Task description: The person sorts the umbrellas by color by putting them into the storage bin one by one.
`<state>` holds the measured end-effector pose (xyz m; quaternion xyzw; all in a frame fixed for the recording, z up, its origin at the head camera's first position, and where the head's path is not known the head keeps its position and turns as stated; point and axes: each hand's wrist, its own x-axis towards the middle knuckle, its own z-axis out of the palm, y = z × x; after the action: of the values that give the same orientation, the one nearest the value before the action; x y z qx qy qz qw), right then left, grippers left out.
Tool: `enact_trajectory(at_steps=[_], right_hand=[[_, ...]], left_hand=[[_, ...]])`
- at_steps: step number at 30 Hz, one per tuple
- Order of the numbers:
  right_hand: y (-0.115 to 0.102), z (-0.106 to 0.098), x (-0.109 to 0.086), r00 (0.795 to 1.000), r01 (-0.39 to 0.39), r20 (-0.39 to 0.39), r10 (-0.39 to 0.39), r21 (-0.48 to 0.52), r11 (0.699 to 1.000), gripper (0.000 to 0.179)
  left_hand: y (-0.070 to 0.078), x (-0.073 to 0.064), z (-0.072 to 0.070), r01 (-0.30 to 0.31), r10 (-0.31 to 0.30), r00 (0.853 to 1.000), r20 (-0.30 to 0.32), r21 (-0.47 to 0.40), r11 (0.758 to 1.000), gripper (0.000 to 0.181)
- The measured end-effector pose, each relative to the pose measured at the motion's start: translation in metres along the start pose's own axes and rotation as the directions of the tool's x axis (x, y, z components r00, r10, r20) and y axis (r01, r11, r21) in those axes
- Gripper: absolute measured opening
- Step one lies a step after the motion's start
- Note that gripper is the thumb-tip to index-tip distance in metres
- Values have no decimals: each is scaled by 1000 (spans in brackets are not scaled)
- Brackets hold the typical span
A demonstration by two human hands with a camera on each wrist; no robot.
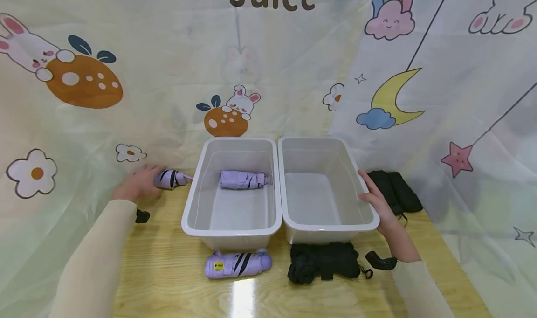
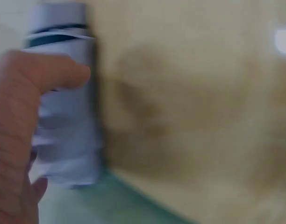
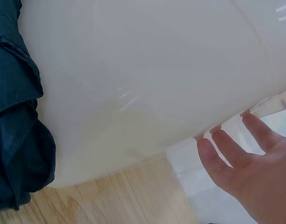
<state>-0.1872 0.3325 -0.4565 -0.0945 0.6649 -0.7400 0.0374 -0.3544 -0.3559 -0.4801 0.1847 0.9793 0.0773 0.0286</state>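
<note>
Plainly, left hand (image 1: 139, 182), fingers curled round purple umbrella (image 1: 168, 179), right hand (image 1: 381, 210), fingers pinching white bin rim (image 1: 331, 227)

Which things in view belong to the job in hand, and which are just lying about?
Part of it, I'd judge:
purple umbrella in the left hand
left bin, another purple umbrella inside
right bin, rim gripped by the right hand

Lying about, perhaps for later:
third purple umbrella, before the left bin
front black bundle, before the right bin
side black bundle, beyond the right hand
</note>
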Motion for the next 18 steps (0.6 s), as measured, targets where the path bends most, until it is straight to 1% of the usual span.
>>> enact_trajectory(at_steps=[1, 3, 5, 7, 10, 13, 16, 18], right_hand=[[0, 0, 0, 1000, 0, -1, 0, 2, 1000, 64], [0, 0, 1, 1000, 1, -4, -1, 5, 1000, 64], [0, 0, 1, 1000, 9, -5, -9, 10, 1000, 63], [0, 0, 1, 1000, 18, -4, -18, 15, 1000, 63], [0, 0, 1, 1000, 26, 11, -26, 28, 999, 63], [2, 0, 1, 999, 26, 20, -27, 36, 999, 63], [2, 0, 1, 999, 29, 19, -30, 36, 999, 63], [3, 0, 2, 999, 29, 17, -30, 34, 999, 63]], left_hand=[[0, -2, 6, 22, -22, 1000, -3, 15, 1000, 78], [4, -5, 14, 52, -51, 998, -31, 27, 998, 76], [8, -4, 17, 65, -61, 995, -74, 46, 997, 71], [13, -3, 18, 71, -65, 993, -99, 54, 996, 65], [16, -6, 21, 81, -74, 993, -93, 77, 994, 60], [17, -13, 26, 91, -82, 993, -85, 105, 990, 61], [16, -21, 33, 89, -76, 992, -105, 125, 988, 64], [16, -26, 37, 87, -73, 990, -122, 113, 990, 66]])
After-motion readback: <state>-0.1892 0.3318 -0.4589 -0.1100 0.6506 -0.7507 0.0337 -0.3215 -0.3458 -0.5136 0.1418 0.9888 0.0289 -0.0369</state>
